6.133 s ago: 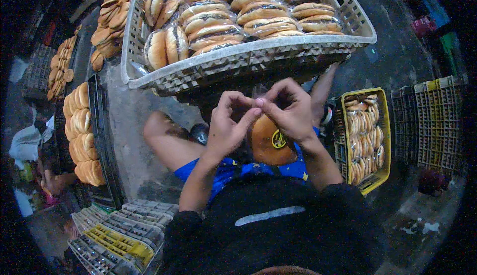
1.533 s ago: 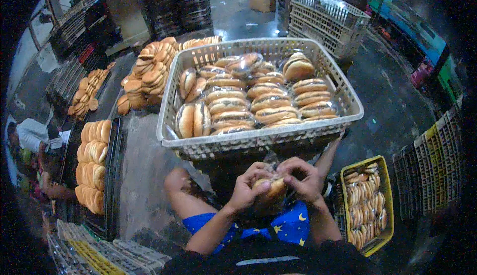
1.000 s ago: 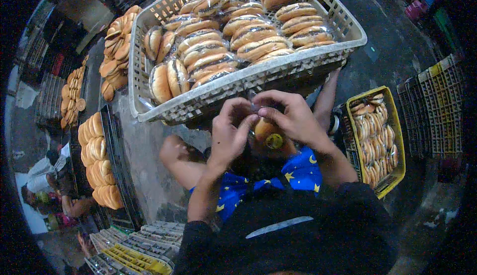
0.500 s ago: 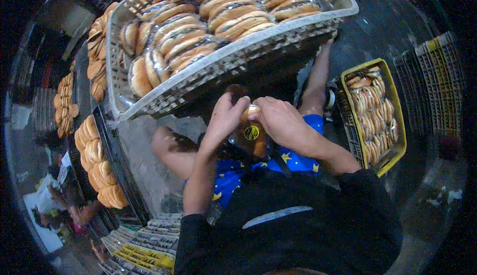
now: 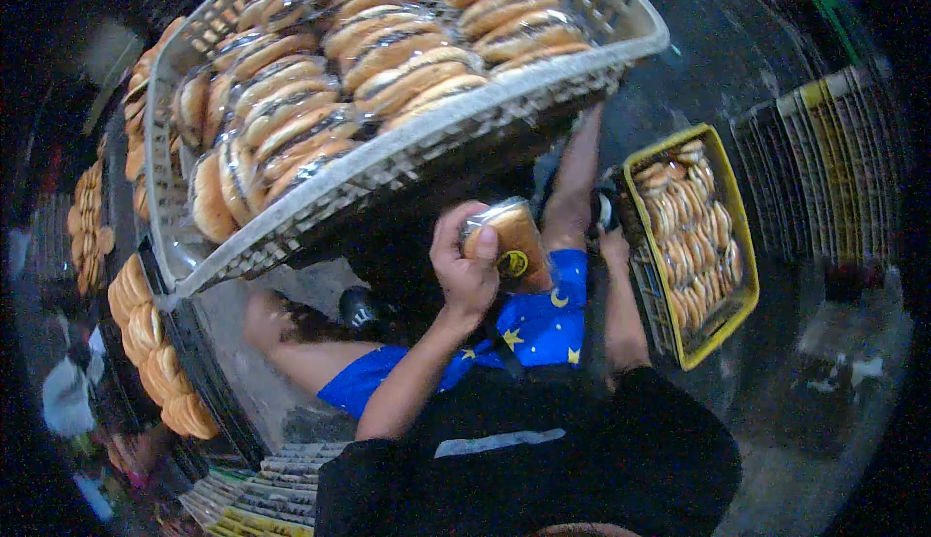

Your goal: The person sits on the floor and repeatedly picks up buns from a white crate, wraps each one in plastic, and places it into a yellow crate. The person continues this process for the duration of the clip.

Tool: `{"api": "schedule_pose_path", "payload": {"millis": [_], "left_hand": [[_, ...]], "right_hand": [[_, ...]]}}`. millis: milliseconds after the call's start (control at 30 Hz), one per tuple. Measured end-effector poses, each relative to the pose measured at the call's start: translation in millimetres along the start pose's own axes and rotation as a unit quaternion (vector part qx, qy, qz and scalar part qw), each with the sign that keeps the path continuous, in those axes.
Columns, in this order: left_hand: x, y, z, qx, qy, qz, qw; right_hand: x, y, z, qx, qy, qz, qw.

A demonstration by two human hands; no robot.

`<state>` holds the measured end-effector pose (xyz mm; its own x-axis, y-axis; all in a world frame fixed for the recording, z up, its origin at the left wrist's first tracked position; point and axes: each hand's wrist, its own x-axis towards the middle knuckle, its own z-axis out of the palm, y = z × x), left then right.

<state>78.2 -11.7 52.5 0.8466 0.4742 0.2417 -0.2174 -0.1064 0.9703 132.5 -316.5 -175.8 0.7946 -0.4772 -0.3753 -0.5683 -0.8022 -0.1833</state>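
Note:
Over my lap, my left hand is closed around a bun in clear plastic wrap, thumb on top. A round yellow-and-black label shows on the wrap. My right hand is out to the right, beside the near-left wall of a yellow-rimmed crate. It is close to a small black-and-white object that I cannot make out. The right fingers are too small and dark to read. Ahead of me a big pale plastic crate carries rows of wrapped filled buns.
Wrapped buns fill the yellow-rimmed crate. Unwrapped buns lie on a dark tray at the left. Stacked crates stand at the far right and lower left. A person is partly visible at the lower left.
My right hand has let go of the wrapped bun and moved right, beside the yellow-rimmed crate. My left hand keeps the bun, now tilted. The view has shifted to the right.

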Motion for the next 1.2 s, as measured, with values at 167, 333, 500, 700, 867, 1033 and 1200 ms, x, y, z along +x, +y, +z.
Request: {"api": "schedule_pose_path", "payload": {"millis": [167,333,500,700,867,1033,1200], "left_hand": [[5.2,-0.2,-14.2,0.016,0.002,-0.075,0.997],[1.1,-20.3,-28.1,-0.024,0.107,-0.154,0.982],[2.2,-13.3,-38.9,0.022,0.056,-0.115,0.992],[8.5,2.4,-30.7,0.085,0.001,0.244,0.966],[16.8,36.2,-39.7,0.074,-0.002,0.384,0.92],[20.9,41.6,-37.6,0.072,0.011,0.299,0.951],[57.2,82.2,-41.2,0.118,0.003,0.229,0.966]], "right_hand": [[16.9,63.0,37.1,0.049,-0.059,-0.091,0.993],[-10.6,82.6,27.0,0.025,-0.104,-0.076,0.991],[-36.9,63.7,-8.7,0.076,-0.171,-0.169,0.968],[-196.2,-195.2,-227.6,0.323,-0.332,-0.643,0.61],[-204.8,-244.1,-232.6,0.19,-0.344,-0.576,0.717],[-191.8,-260.3,-188.9,0.215,-0.357,-0.526,0.741],[-236.7,-264.0,-234.4,0.43,-0.366,-0.485,0.668]]}}
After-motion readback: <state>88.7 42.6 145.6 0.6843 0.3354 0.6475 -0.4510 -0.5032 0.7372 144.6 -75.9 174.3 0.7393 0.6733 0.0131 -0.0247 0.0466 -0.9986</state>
